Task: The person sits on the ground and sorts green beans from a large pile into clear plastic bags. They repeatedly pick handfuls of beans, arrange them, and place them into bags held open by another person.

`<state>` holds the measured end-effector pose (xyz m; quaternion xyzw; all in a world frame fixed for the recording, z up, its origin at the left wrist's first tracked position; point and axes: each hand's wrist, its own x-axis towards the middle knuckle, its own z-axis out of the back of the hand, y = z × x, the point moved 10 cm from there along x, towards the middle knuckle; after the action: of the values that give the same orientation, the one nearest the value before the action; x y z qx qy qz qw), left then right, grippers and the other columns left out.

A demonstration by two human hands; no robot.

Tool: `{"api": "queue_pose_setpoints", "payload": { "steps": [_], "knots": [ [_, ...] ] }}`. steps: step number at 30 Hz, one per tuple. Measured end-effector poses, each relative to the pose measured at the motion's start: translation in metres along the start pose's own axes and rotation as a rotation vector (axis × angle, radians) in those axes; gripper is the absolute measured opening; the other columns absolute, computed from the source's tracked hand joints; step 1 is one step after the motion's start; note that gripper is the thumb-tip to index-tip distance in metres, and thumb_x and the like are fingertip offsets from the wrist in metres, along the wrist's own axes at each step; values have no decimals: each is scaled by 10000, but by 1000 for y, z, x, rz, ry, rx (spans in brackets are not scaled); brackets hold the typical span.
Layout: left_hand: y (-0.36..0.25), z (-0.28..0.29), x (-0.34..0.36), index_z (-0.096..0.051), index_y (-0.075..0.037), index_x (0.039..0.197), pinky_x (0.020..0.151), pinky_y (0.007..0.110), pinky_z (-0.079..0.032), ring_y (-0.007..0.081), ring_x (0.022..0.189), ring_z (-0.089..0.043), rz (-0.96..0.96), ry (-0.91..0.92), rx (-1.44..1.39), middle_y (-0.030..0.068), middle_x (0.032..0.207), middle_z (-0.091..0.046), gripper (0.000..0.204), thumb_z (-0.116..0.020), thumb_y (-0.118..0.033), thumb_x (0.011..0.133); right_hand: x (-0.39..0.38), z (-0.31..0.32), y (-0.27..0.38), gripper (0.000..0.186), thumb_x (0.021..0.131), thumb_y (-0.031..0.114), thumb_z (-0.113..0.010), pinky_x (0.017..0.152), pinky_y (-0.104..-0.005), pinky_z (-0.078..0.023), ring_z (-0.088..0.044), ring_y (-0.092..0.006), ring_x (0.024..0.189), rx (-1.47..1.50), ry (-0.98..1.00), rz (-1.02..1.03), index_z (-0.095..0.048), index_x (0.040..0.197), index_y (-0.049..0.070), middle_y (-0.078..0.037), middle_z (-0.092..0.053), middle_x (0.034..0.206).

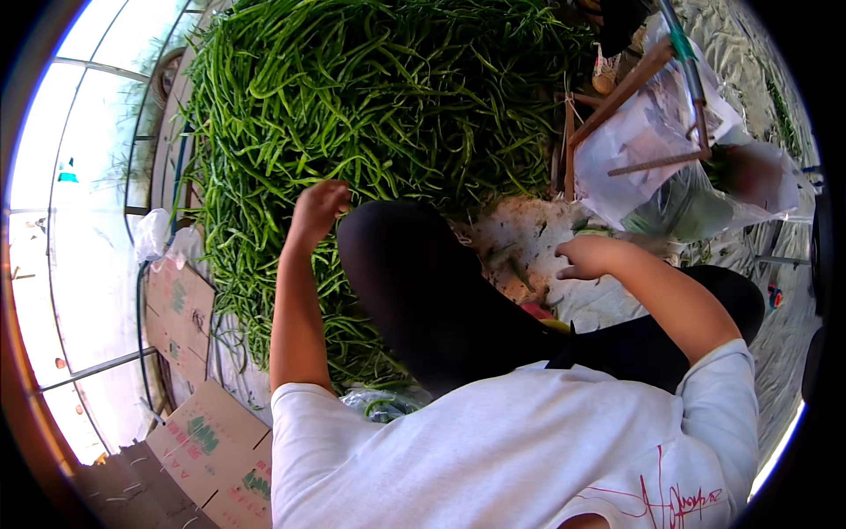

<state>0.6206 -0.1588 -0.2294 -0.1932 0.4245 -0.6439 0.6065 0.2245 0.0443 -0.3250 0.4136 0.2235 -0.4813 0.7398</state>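
Note:
A large heap of long green chili peppers [388, 97] fills the far and left part of the view. My left hand [320, 212] is over the near side of this heap, beside my raised knee. Its fingers curl inward, and whatever they may hold is too small to make out. My right hand [592, 257] hovers above the pale, dirt-strewn floor sheet [520, 220], between my legs. Its thumb and forefinger are apart, with nothing visible between them. A few loose green peppers [520, 273] lie on the sheet near it.
To the right, a stool-like frame [621, 93] leans over white plastic bags [634, 167], and a clear bag [679, 212] shows green contents. Cardboard boxes [211, 432] lie at the lower left. A crumpled clear bag [379, 403] is beside my left hip.

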Motion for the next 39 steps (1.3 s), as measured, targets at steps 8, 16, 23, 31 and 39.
{"api": "queue_pose_setpoints", "payload": {
  "steps": [8, 16, 23, 31, 39],
  "knots": [
    [-2, -190, 79, -660, -68, 1082, 830, 379, -507, 305, 979, -620, -576, 406, 377, 109, 1030, -658, 286, -615, -108, 802, 137, 42, -3, 394, 821, 338, -631, 841, -445, -490, -621, -362, 973, 252, -193, -22, -653, 1049, 18, -197, -662, 1002],
    [23, -318, 132, -597, -61, 815, 654, 406, -538, 292, 734, -656, -689, 435, 768, 83, 810, -651, 95, -595, -108, 732, 215, 52, -83, 252, 859, 225, -615, 664, -364, -513, -646, -238, 701, 1018, -403, -275, -661, 962, -1, -124, -677, 816],
    [28, -303, 151, -677, -75, 928, 550, 386, -511, 335, 572, -633, -300, 232, 193, 48, 624, -622, 202, -673, -218, 785, 266, 33, -177, 186, 930, 203, -599, 538, -296, -449, -593, -134, 620, 2003, -766, -593, -598, 972, 22, -44, -611, 706],
    [9, -235, 163, -593, -33, 1162, 839, 327, -460, 264, 938, -592, -197, 437, -328, 130, 1047, -601, 247, -571, -87, 922, 183, 129, -142, 220, 917, 136, -612, 670, -273, -505, -644, -131, 784, 1154, -1285, -279, -556, 1092, 16, -64, -677, 890],
    [-33, -273, 155, -476, -5, 1283, 999, 332, -379, 228, 1160, -515, -399, 444, -564, 126, 1222, -559, 342, -523, -75, 952, 173, 199, -28, 155, 831, 128, -706, 679, -264, -507, -653, -130, 757, 934, -943, 177, -649, 929, 21, -75, -683, 845]
  ]
}}
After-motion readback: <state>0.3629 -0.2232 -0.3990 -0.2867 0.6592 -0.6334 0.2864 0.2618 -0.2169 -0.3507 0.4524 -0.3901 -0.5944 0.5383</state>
